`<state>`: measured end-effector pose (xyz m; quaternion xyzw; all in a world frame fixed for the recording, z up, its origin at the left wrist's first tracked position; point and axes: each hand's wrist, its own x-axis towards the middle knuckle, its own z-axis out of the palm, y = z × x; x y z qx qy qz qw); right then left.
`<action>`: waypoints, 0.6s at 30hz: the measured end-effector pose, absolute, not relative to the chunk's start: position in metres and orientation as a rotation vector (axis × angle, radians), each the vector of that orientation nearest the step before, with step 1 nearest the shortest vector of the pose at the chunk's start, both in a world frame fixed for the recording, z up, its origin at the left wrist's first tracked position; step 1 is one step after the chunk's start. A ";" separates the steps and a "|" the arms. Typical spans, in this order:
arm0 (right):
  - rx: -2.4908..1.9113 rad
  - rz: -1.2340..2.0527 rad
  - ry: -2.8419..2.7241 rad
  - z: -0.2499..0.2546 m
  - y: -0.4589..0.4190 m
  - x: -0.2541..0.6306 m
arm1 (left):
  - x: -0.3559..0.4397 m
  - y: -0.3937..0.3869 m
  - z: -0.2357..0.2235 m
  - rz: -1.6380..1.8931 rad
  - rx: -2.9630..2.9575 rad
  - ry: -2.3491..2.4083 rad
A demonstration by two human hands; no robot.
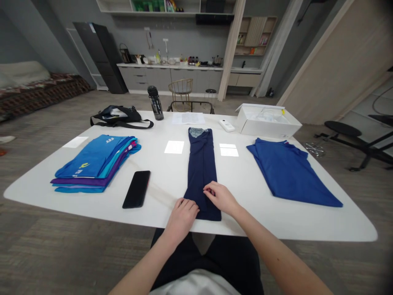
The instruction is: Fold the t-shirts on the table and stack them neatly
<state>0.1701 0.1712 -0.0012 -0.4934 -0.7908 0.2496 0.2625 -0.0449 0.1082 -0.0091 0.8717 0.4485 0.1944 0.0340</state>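
A navy shirt (201, 164), folded into a long narrow strip, lies on the white table (172, 184) and runs away from me. My left hand (182, 215) rests at the strip's near left corner, fingers curled onto the hem. My right hand (221, 197) lies on the near right part of the strip, fingers bent and pinching the fabric. A stack of folded blue, teal and purple shirts (96, 164) sits at the left. An unfolded blue shirt (290, 172) lies spread at the right.
A black phone (136, 189) lies between the stack and the navy strip. Further back stand a dark water bottle (155, 103), a black bag (118, 116), a sheet of paper (188, 118), a white remote (226, 125) and an open white box (267, 121).
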 end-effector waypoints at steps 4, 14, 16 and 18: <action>-1.351 0.767 -2.062 0.004 0.144 0.176 | -0.039 0.103 -0.002 0.730 2.686 1.359; -1.398 0.848 -2.082 -0.002 0.097 0.177 | -0.040 0.100 -0.012 0.612 2.690 1.115; -1.402 0.801 -2.089 -0.007 0.093 0.177 | -0.049 0.097 -0.011 0.653 2.620 1.119; -1.414 0.776 -2.096 -0.009 0.090 0.177 | -0.058 0.096 -0.009 0.650 2.604 1.151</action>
